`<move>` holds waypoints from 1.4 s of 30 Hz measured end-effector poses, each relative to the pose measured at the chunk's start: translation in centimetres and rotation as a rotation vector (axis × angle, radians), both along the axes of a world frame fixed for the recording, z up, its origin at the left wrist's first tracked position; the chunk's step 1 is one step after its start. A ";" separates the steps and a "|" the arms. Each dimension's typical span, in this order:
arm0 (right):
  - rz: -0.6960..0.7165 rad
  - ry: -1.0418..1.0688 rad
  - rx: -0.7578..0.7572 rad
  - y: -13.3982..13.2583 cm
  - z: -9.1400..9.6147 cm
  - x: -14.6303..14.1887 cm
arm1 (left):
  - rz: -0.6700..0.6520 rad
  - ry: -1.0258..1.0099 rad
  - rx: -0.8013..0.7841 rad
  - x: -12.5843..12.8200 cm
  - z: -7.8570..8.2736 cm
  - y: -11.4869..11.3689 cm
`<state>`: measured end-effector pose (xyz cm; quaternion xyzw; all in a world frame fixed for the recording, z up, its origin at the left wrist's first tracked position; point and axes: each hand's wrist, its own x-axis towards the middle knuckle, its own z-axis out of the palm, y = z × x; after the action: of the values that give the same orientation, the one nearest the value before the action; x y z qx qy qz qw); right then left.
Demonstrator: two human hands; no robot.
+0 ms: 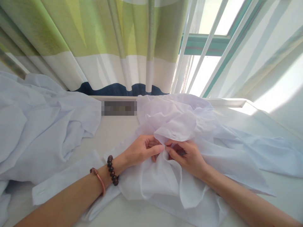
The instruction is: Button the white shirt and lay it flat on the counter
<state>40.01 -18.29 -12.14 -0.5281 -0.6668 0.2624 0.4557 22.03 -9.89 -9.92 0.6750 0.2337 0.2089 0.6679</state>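
A crumpled white shirt [180, 126] lies on the white table [113, 129] in front of me. My left hand [142, 149] and my right hand [187, 156] meet at its middle, fingertips almost touching. Both pinch a fold of the thin white cloth just under a placket edge with a small buttonhole. My left wrist wears a dark bead bracelet [112, 170] and a copper bangle [99, 178]. A cuffed sleeve [59, 183] of the shirt runs out under my left forearm.
A second white garment [40, 126] is heaped at the left of the table. A green, white and navy curtain [106, 44] hangs behind, and a sheer curtain [248, 56] covers a teal-framed window [203, 44] at the right. A blurred label [119, 108] sits at the table's far edge.
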 end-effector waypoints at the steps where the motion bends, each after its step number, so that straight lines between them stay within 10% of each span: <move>1: -0.002 -0.008 0.002 0.0 0.0 0.0 | 0.005 0.000 -0.005 0.1 0.0 -0.1; 31: 0.112 0.280 -0.338 0.3 0.4 -0.2 | 0.141 0.082 0.088 0.0 -0.5 -0.3; 42: 0.135 -0.233 -0.006 0.2 0.9 -0.2 | 0.123 0.103 0.178 0.2 -0.5 -0.5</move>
<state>39.82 -18.04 -11.28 -0.5102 -0.7486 0.2313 0.3547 22.27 -10.43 -10.42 0.7258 0.2890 0.2344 0.5786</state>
